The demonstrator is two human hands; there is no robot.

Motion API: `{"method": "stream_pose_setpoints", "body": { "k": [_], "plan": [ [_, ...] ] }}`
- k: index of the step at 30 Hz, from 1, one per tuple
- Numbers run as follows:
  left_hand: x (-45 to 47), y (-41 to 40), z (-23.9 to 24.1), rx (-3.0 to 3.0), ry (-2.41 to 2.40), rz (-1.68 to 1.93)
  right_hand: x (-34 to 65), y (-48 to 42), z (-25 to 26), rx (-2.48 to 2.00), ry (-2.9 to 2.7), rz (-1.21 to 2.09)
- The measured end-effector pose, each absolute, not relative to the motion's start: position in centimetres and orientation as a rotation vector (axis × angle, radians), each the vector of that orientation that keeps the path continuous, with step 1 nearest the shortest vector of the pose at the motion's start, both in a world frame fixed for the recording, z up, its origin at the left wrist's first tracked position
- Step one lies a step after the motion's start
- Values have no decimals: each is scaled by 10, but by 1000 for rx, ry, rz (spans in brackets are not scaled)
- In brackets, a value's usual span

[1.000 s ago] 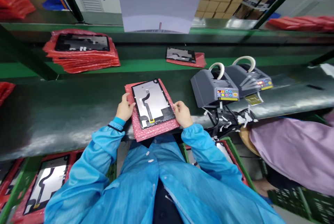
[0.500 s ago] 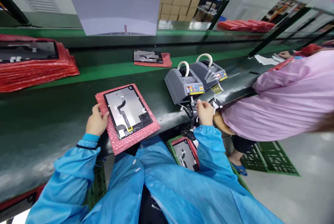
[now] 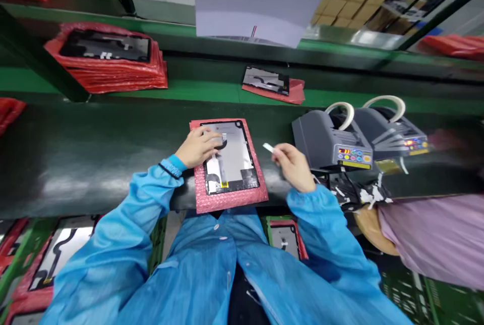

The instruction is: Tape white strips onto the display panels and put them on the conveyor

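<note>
A tablet screen panel (image 3: pixel 238 156), silver-backed with a black border and a dark flex cable, lies on a pink bubble-wrap bag (image 3: pixel 230 203) at the bench's front edge. Over the panel's upper left part rests my left hand (image 3: pixel 198 147), fingers stretched out across the cable and holding nothing; it hides that corner. My right hand (image 3: pixel 295 166) pinches a short strip of white tape (image 3: pixel 268 148) between thumb and finger, just right of the bag. Beyond it stand two grey tape dispensers, the nearer dispenser (image 3: pixel 327 138) and the farther dispenser (image 3: pixel 401 130), each carrying a pale tape roll.
A stack of red bubble-wrap bags (image 3: pixel 124 75) with a panel on top sits at the back left. Another panel (image 3: pixel 266 80) lies on a red bag at the back. Below the bench are green crates with panels. A co-worker's pink sleeve (image 3: pixel 438 239) is at the right.
My right hand has come away from the near dispenser with a tape strip, toward the panel. My left hand has moved from the bag's edge onto the panel. The view has swung left.
</note>
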State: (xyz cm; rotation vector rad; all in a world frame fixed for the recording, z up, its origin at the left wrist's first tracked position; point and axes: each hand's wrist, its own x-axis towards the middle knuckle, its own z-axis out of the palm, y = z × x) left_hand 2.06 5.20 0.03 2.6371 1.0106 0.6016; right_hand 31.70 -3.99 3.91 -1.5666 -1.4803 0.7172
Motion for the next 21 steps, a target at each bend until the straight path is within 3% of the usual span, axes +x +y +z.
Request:
{"method": "stream_pose_setpoints", "body": {
  "k": [7,21],
  "plan": [
    [26,70,-15,2704,840,389,248,65,32,-1602,-2097,918],
    [23,69,-23,2801,808,416,222,76,37,-1962,-2532,603]
  ]
}}
